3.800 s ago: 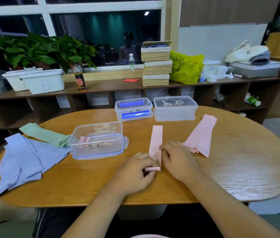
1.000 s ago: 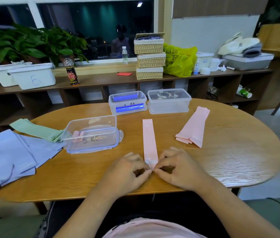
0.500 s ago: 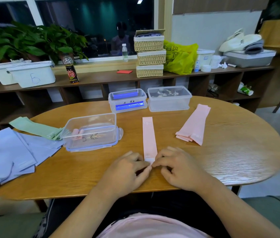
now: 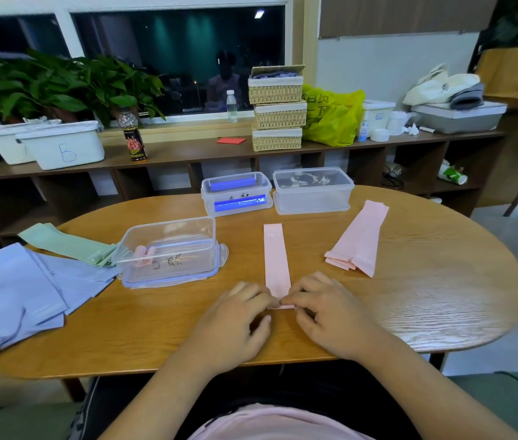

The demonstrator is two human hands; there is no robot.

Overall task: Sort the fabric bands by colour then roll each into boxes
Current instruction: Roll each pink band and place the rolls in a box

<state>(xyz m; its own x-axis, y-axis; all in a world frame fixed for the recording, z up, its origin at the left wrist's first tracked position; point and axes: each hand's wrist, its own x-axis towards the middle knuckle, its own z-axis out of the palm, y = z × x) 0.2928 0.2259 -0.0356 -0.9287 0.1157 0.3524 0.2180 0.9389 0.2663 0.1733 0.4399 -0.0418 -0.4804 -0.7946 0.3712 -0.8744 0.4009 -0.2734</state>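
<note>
pink band (image 4: 276,258) flat on table (image 4: 441,296) | near end pinched by left hand (image 4: 235,322) and right hand (image 4: 330,315), apparently folded over

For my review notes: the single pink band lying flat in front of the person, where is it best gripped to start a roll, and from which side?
Grip its near short end, coming from the person's side. The pink band lies flat, running lengthwise away from the person, so that edge is probably the easiest to lift and turn over. The left hand and right hand pinch it there.

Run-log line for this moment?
step: starting roll | left hand, right hand: pinch pink band near end | clear box: pink rolls inside
</note>
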